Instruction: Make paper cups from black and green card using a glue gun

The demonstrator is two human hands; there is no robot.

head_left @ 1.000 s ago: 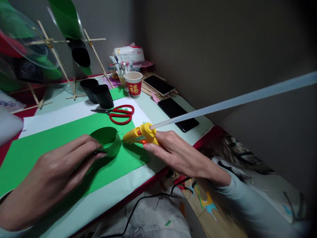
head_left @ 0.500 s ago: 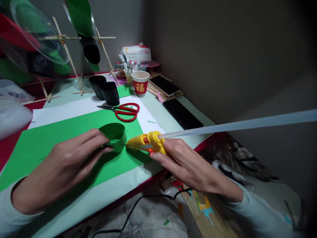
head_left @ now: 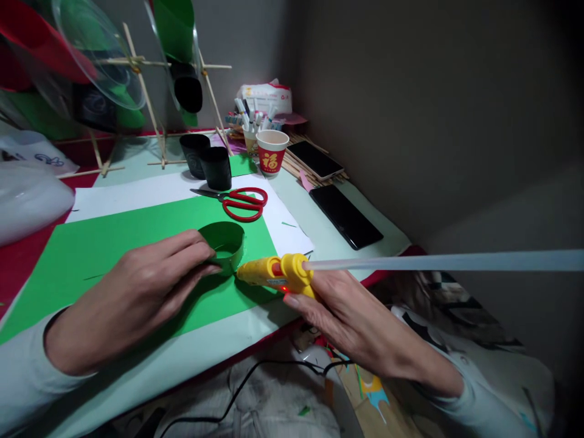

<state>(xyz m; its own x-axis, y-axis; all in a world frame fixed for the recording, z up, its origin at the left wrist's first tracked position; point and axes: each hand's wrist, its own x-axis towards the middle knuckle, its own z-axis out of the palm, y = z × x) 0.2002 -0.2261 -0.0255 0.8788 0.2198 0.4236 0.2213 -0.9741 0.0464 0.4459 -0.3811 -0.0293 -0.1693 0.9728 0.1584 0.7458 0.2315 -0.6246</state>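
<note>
Pinched between the fingers of my left hand (head_left: 155, 283) is a green paper ring (head_left: 223, 243), standing on a green sheet of paper (head_left: 123, 237). My right hand (head_left: 351, 316) is closed round a yellow hot glue gun (head_left: 274, 275) with a red light lit. A long translucent glue stick (head_left: 433, 261) juts from its back end to the right. The nozzle points left, at the lower right outer edge of the ring, where a little clear glue shows on the green paper. Whether the nozzle touches the ring I cannot tell.
Beyond the ring lie red-handled scissors (head_left: 244, 204) and two black cups (head_left: 216, 168). A red paper cup (head_left: 272, 152), phones (head_left: 347, 216) and thin sticks stand or lie farther right. A stick frame (head_left: 146, 97) rises at back left. The gun's black cord (head_left: 255, 368) hangs below the table edge.
The view has shifted, so most things sit farther right. The glue gun's nozzle has moved nearer along the ring's lower outer edge, and its glue stick has dropped to nearly level.
</note>
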